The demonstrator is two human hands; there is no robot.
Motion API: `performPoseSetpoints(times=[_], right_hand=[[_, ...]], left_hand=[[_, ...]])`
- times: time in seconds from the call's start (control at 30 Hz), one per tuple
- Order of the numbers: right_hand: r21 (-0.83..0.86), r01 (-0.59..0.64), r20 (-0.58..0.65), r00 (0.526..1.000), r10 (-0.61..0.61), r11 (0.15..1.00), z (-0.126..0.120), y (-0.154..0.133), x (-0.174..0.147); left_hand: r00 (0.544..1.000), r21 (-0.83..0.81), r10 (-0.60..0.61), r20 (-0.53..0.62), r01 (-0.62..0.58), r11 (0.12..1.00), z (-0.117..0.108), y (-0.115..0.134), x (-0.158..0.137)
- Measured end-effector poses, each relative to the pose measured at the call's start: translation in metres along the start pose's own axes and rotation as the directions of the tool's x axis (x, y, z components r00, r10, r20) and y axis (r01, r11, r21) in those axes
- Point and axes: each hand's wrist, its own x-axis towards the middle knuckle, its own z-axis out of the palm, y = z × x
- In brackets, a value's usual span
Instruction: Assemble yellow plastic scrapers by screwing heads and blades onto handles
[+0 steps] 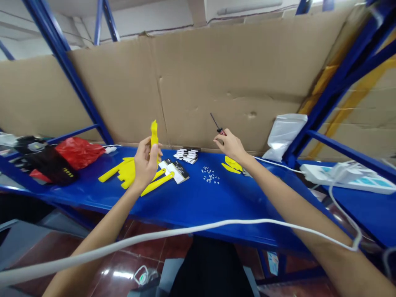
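Upright in my left hand (pixel 146 163) is a yellow plastic piece (pixel 154 134), its top sticking out above my closed fingers. My right hand (pixel 231 145) grips a screwdriver (pixel 220 130) by its dark and red handle, with the thin shaft tilted up and to the left. Both hands are raised over the blue table (pixel 188 202), apart from each other. Below my left hand lie several yellow plastic parts (pixel 126 171), some long and narrow. Between the hands, small silvery screws (pixel 210 175) are scattered on the table. More yellow pieces (pixel 232 164) lie under my right hand.
Black-and-white cards or small boxes (pixel 186 155) are stacked near the cardboard wall (pixel 198 90). At left are a red plastic bag (pixel 79 152) and a black bag (pixel 51 161). A white cable (pixel 198 227) crosses in front; a white power strip (pixel 346 178) lies right.
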Motion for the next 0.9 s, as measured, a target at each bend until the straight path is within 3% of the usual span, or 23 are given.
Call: performPoseSetpoints(times=[0.07, 0.17, 0.33, 0.47, 0.6, 0.73, 0.9], right_hand=[[-0.01, -0.062, 0.009, 0.998, 0.062, 0.998, -0.017, 0.023, -0.012], [-0.041, -0.145, 0.045, 0.988, 0.147, 0.989, -0.038, 0.053, -0.031], [-0.093, -0.151, 0.185, 0.969, 0.166, 0.984, -0.045, 0.077, -0.062], [-0.131, -0.155, 0.293, 0.937, 0.188, 0.979, -0.026, 0.082, -0.082], [-0.144, -0.162, 0.359, 0.911, 0.204, 0.976, -0.008, 0.083, -0.094], [-0.158, -0.169, 0.366, 0.905, 0.217, 0.973, 0.001, 0.084, -0.098], [-0.115, -0.168, 0.323, 0.926, 0.197, 0.979, 0.009, 0.086, -0.1]], left_hand=[[0.982, -0.292, -0.157, 0.103, 0.181, 0.939, 0.029, 0.011, -0.001], [0.949, -0.495, -0.224, 0.222, 0.307, 0.813, 0.068, 0.029, 0.0], [0.92, -0.55, -0.216, 0.328, 0.372, 0.748, 0.115, 0.044, 0.005], [0.827, -0.489, -0.325, 0.459, 0.54, 0.685, 0.142, 0.037, 0.003], [0.722, -0.428, -0.426, 0.545, 0.677, 0.599, 0.159, 0.017, -0.01], [0.633, -0.371, -0.505, 0.587, 0.765, 0.526, 0.159, 0.003, -0.028], [0.605, -0.357, -0.499, 0.621, 0.785, 0.507, 0.154, -0.001, -0.037]])
